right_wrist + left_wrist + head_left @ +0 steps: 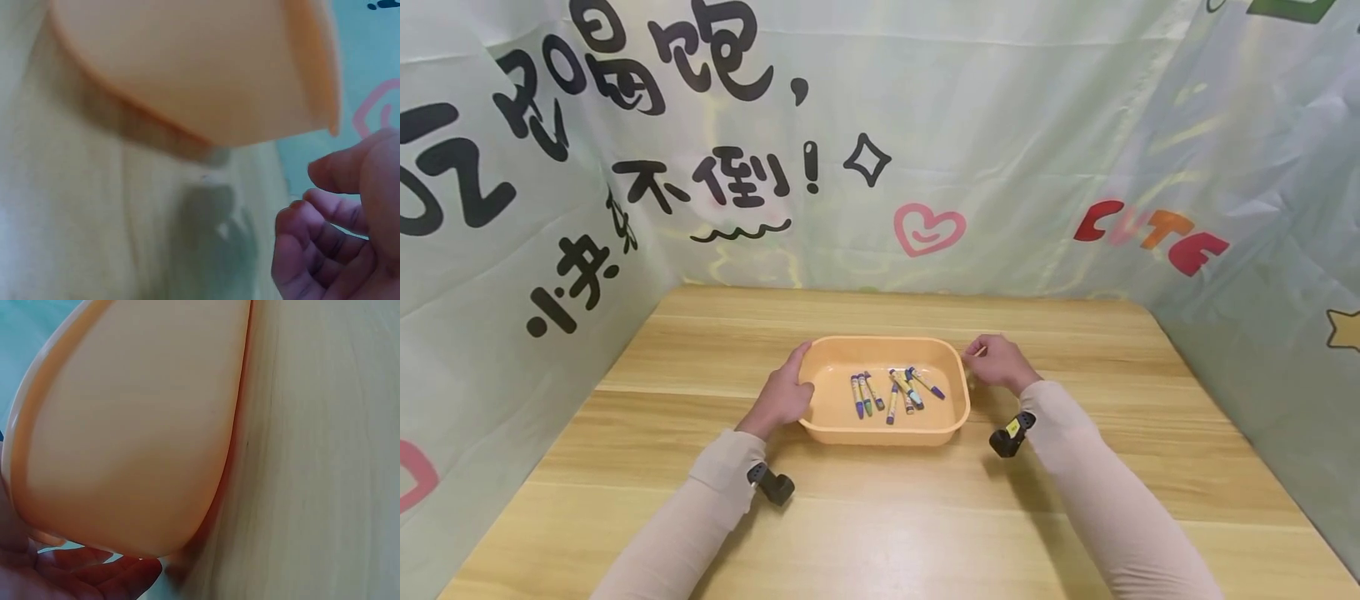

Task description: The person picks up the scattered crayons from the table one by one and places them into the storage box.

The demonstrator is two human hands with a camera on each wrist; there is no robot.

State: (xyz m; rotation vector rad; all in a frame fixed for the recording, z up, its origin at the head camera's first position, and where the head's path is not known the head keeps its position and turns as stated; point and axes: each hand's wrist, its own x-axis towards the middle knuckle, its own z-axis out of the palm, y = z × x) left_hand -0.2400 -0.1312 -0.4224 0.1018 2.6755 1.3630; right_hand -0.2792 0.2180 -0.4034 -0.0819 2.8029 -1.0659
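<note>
A shallow orange plastic basin [880, 436] stands on the wooden table. Several crayons [891, 404] with pale yellow wrappers and blue, purple or green ends lie loose on its floor, in two loose clusters. My left hand [785, 392] grips the basin's left end, thumb over the rim and fingers along the outside wall. Those fingers [131, 578] show against the end wall in the left wrist view. Just off the right end is my right hand [997, 362], loosely curled and holding nothing. A gap shows between its fingers [290, 259] and the basin wall [187, 81] in the right wrist view.
The wooden table top [880, 525] stretches around the basin on every side. Printed cloth curtain [1000, 125] closes off the back and both sides. A small black camera [771, 485] sits on the left wrist and another camera [1011, 435] on the right.
</note>
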